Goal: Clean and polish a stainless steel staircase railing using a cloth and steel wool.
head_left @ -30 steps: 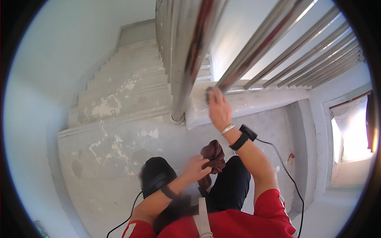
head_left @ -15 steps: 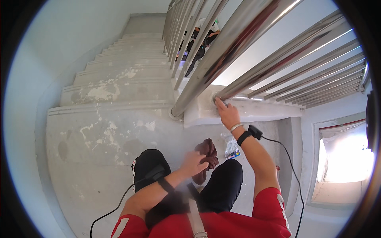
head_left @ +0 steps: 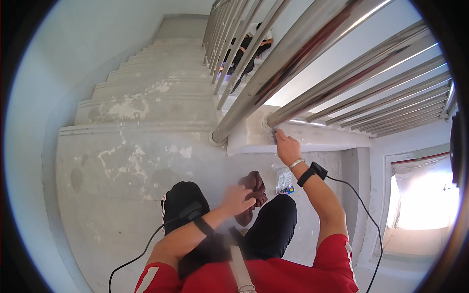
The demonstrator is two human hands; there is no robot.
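Observation:
My left hand [head_left: 236, 200] is closed on a brown cloth [head_left: 253, 185], which hangs crumpled between my knees. My right hand [head_left: 288, 148] reaches to the white ledge [head_left: 305, 140] below the railing. Its fingers are pinched on a small greyish scrap [head_left: 275, 135], too small and partly hidden to name. Just beyond the fingertips, the round base of a shiny metal post [head_left: 271, 120] meets the ledge. A thicker metal post [head_left: 229, 124] stands left of it, its base on the floor by the ledge's end.
White steps [head_left: 146, 83] with peeling patches run along the left, beside the metal balusters [head_left: 232, 53]. A clear plastic packet [head_left: 283, 180] lies on the floor near my right knee. Beyond the railing another person [head_left: 246, 49] is partly visible. A bright window [head_left: 422, 195] is at right.
My right hand has drawn back from the post's base toward me and slightly right, fingers now pinched. The left hand and cloth have barely moved.

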